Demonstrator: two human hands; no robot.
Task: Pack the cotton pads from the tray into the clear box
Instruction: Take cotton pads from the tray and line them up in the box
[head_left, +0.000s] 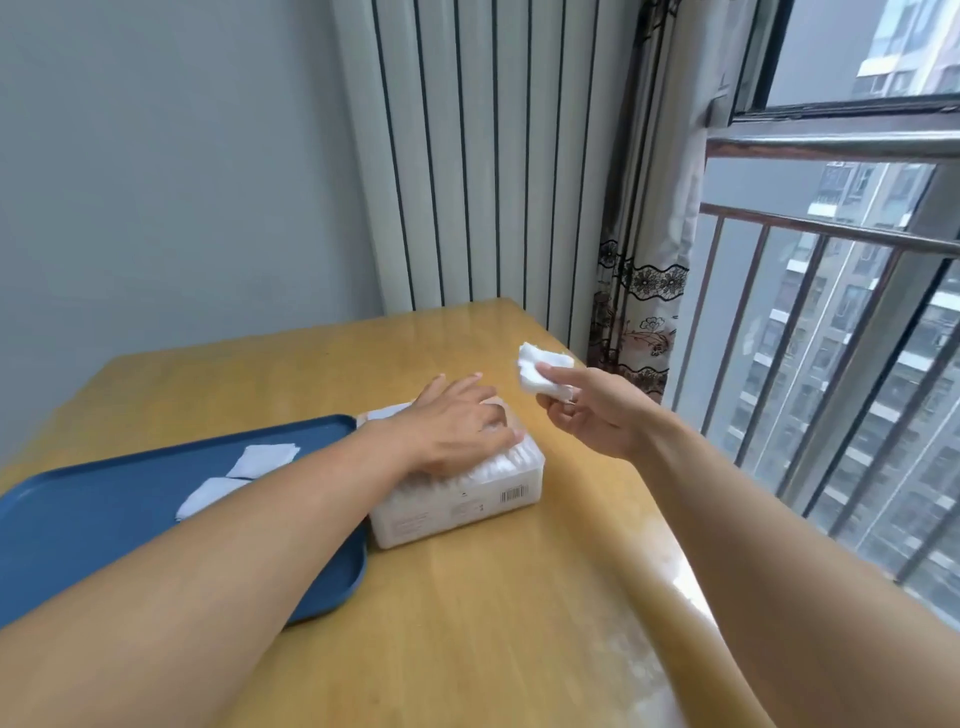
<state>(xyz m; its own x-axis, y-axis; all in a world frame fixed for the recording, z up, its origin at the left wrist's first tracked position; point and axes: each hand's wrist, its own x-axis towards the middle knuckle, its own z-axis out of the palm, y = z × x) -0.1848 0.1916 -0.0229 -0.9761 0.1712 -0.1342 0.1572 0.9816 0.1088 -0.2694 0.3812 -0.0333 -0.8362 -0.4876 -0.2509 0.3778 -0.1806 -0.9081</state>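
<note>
A clear box packed with white cotton pads stands on the wooden table, just right of a blue tray. My left hand lies flat on the pads in the box, fingers spread and straight. To the right and above the table, my right hand pinches a small stack of cotton pads between thumb and fingers. Two loose cotton pads lie on the tray, partly hidden by my left forearm.
The wooden table meets a grey wall at the back and a white radiator in the corner. A patterned curtain and a window with metal railings run along the right side.
</note>
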